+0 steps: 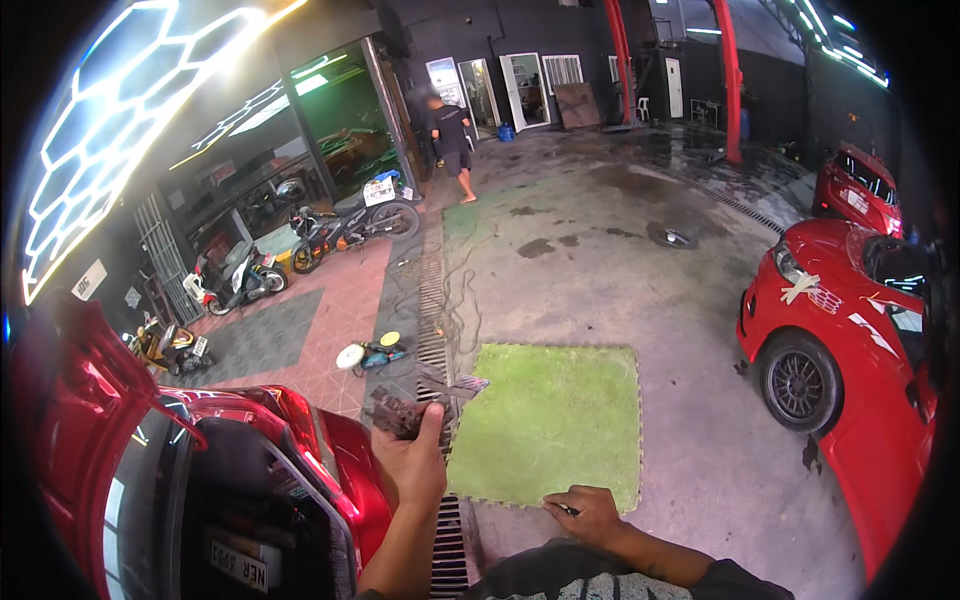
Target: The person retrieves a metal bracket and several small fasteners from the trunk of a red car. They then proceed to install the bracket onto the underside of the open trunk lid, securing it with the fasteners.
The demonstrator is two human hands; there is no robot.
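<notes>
A: Head view: which step?
B: Apparently handling: the left hand point(412, 465) clasps 1 dark rough piece point(398, 414) above the drain grating point(450, 550); the right hand point(592, 515) pinches 1 small dark object point(568, 510), kind unclear, near 1 green mat point(545, 420). The next move calls for steady holding.
A: Surroundings, counted?
B: 3 red cars point(870, 440), 3 motorcycles point(345, 228).

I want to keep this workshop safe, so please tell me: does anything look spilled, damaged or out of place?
Yes. Dark patches stain the pale concrete floor ahead, perhaps spilled liquid. On the nearer red car at right, pale tape strips cross near the headlight, odd on glossy paint; whether they cover damage cannot be told.
</notes>
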